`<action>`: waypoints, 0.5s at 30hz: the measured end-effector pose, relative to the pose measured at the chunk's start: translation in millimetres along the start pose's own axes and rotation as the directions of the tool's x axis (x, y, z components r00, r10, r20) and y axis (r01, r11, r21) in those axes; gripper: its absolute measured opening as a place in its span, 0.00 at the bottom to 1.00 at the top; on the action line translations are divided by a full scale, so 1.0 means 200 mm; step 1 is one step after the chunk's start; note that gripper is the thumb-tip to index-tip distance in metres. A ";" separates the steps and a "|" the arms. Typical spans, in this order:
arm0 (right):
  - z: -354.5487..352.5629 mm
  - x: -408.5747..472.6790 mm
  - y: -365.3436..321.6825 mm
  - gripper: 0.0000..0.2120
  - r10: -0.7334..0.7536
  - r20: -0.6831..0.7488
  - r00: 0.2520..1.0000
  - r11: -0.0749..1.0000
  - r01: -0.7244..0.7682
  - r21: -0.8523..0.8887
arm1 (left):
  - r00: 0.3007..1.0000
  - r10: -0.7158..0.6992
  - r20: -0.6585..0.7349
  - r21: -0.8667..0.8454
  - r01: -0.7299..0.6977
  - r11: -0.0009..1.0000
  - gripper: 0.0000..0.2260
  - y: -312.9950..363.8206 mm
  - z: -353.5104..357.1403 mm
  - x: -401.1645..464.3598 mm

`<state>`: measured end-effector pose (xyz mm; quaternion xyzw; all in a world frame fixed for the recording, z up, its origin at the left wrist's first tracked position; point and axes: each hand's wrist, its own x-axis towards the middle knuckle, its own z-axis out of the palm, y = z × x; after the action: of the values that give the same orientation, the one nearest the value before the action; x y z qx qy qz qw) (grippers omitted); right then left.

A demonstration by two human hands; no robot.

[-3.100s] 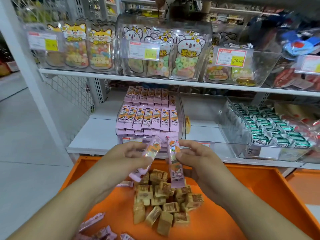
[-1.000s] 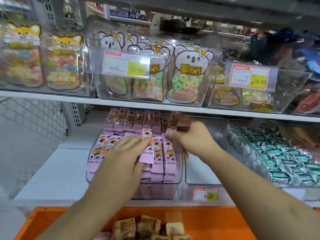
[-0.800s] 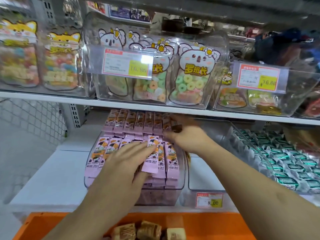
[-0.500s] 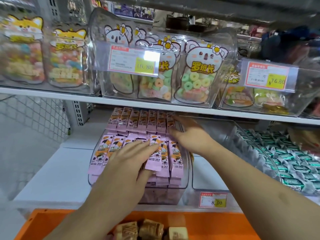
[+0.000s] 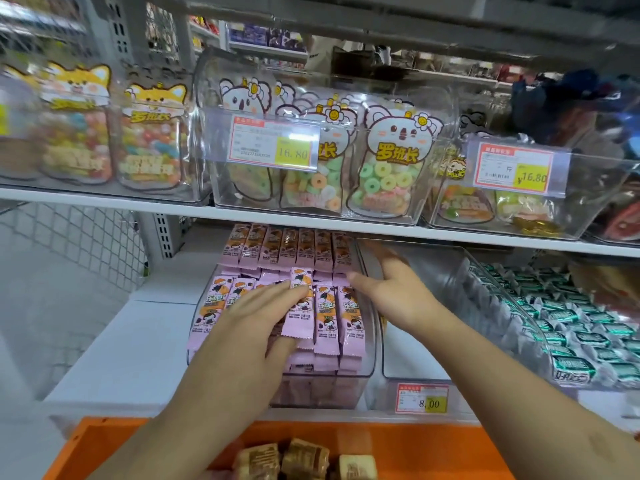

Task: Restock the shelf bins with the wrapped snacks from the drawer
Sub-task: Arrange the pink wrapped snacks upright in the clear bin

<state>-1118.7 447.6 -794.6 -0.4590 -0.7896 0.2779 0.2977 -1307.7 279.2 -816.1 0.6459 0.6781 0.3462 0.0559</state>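
Note:
A clear shelf bin (image 5: 313, 389) holds two rows of pink wrapped snack packets (image 5: 325, 310). My left hand (image 5: 252, 320) lies over the front row, fingers stretched out. It pinches one pink snack packet (image 5: 299, 306) between fingers and thumb, and the packet rests on the row. My right hand (image 5: 391, 289) hovers at the bin's right rear corner with fingers spread and nothing in it. Below, the orange drawer (image 5: 415, 448) shows a few brown wrapped cubes (image 5: 304, 459) at the bottom edge.
Right of the pink bin stands a bare clear bin (image 5: 426, 344) with an 8.00 price tag (image 5: 421, 398). Further right is a bin of green-wrapped sweets (image 5: 571, 327). The upper shelf edge (image 5: 173, 206) hangs low over the bins, carrying candy-bag bins (image 5: 311, 161).
Both hands rose from the drawer to the pink bin, each with a packet. In the last second my right hand drew back from the rear row with nothing in it; the left stays on the front row.

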 end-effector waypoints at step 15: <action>0.38 -0.28 -0.54 0.41 -0.193 0.260 0.946 0.979 0.202 -0.007 | 0.988 -0.124 -0.094 -0.092 0.116 0.989 0.32 -0.21 -0.29 -0.13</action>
<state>-1212.8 338.6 -780.4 -0.3425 -0.8682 0.2906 0.2111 -1368.8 235.3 -804.0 0.5829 0.7020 0.4030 0.0707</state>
